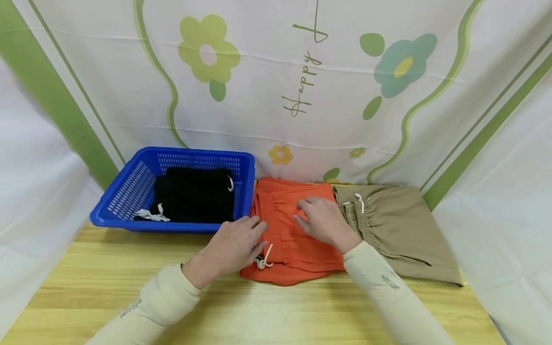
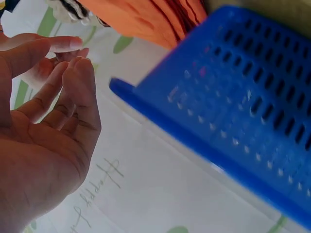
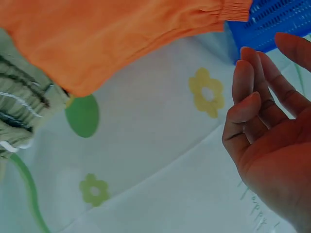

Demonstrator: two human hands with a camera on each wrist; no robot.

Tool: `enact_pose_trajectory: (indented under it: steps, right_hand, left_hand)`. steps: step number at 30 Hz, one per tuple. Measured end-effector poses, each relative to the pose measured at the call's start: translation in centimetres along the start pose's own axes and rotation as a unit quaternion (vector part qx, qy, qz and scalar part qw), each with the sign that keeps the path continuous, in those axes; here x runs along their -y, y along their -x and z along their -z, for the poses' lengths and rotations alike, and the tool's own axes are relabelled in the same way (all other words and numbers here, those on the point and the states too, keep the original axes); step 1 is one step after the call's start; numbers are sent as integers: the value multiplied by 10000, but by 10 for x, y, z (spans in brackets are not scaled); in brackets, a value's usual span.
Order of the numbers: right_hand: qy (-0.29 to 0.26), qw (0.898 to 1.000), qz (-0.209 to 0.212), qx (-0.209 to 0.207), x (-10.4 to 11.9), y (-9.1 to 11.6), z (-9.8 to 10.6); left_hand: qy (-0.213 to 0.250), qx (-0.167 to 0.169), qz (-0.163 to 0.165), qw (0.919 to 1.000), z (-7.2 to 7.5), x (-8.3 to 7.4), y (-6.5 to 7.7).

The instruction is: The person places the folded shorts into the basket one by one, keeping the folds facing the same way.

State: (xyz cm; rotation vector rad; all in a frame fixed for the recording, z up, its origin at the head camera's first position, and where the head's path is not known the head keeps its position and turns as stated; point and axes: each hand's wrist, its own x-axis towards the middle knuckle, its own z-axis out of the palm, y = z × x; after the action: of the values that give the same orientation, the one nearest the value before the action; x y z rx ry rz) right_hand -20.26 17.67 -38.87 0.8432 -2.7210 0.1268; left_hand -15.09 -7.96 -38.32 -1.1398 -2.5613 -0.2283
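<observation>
A folded pair of orange drawstring pants [image 1: 297,230] lies on the table, its gathered waistband to the left with a pale cord. Over its left edge is my left hand [image 1: 237,244], fingers loosely bent and nothing in them. My right hand [image 1: 323,220] hovers above the orange cloth near its right side, also holding nothing. In the wrist views the left palm [image 2: 48,141] and right palm [image 3: 277,150] show bare, with relaxed fingers. Folded khaki drawstring pants [image 1: 405,230] lie just right of the orange pair, waistband toward it.
A blue plastic basket [image 1: 172,227] stands left of the orange pants and holds a black folded garment [image 1: 194,196] with white cords. Behind the wooden table [image 1: 267,311] hangs a white flower-printed curtain [image 1: 258,96]; white cloth flanks both sides.
</observation>
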Motion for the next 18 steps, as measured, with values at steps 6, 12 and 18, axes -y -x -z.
enact_pose_trajectory:
  steps: [6,12,18]
  right_hand:
    - [-130,9972,-618,401,-14,10,-9]
    - [-228,9874,-1363,770,-30,19,-17]
    - [-507,9634,-2285,1305,-45,25,-21]
  left_hand:
    - [287,134,294,9991,-9,-12,0]
    - [617,195,585,9962,-22,-21,0]
    - [788,180,760,9938,-37,-25,-1]
